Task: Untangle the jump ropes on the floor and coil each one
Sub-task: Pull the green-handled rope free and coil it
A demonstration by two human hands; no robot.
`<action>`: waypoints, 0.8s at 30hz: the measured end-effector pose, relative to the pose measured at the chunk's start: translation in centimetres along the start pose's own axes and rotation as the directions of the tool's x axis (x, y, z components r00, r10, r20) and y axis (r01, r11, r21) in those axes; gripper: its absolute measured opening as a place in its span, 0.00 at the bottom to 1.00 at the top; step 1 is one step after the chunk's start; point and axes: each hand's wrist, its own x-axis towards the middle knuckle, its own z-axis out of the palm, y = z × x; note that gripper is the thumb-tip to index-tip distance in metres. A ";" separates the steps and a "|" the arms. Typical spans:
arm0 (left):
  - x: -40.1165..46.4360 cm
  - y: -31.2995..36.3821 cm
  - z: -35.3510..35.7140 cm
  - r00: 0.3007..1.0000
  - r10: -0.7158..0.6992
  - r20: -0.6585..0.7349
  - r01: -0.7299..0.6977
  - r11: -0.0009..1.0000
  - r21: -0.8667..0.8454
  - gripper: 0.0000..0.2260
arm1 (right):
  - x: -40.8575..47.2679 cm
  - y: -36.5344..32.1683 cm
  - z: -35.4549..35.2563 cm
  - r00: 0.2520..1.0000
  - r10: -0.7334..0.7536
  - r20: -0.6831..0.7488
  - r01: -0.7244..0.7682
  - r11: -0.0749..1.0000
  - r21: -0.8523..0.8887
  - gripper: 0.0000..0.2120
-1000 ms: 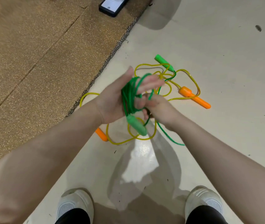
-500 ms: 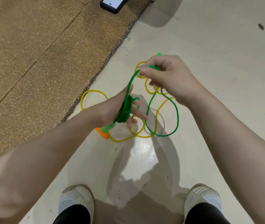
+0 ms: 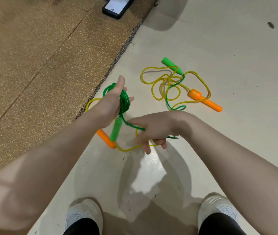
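Several loops of the green jump rope are wound around my left hand, held above the floor. One green handle hangs below that hand. My right hand pinches the green cord lower down and to the right, with its other fingers spread downward. The cord runs on across the floor to the other green handle. The yellow jump rope lies loose on the floor, crossing the green cord. Its orange handles lie one at the right and one under my left wrist.
A brown speckled mat covers the floor to the left, its edge running diagonally. A dark phone-like device lies on the mat at the top. My two white shoes stand at the bottom on the pale glossy floor.
My right hand has come down from high at the back to low beside my left hand, drawing the green cord with it. My left hand has turned and risen slightly, and the coil has grown.
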 end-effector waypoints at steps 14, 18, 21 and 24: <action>-3.6 3.0 0.9 0.774 0.026 0.632 0.062 0.991 -0.117 0.40 | 1.3 3.5 -1.7 0.696 -0.085 -0.713 0.325 0.923 0.208 0.09; -1.9 2.5 0.9 0.964 0.089 0.252 -0.017 0.961 -0.277 0.33 | 1.6 2.6 1.0 0.925 -0.102 -0.365 0.193 0.956 0.223 0.11; -1.0 0.9 0.4 0.998 0.043 0.050 -0.047 0.996 0.072 0.24 | 0.8 1.4 1.4 0.975 -0.115 -0.189 0.131 0.989 0.073 0.10; -1.2 -0.3 -0.7 0.999 -0.014 0.033 0.001 0.925 0.379 0.25 | -1.2 0.2 0.5 0.980 -0.189 -0.061 0.196 0.969 0.152 0.12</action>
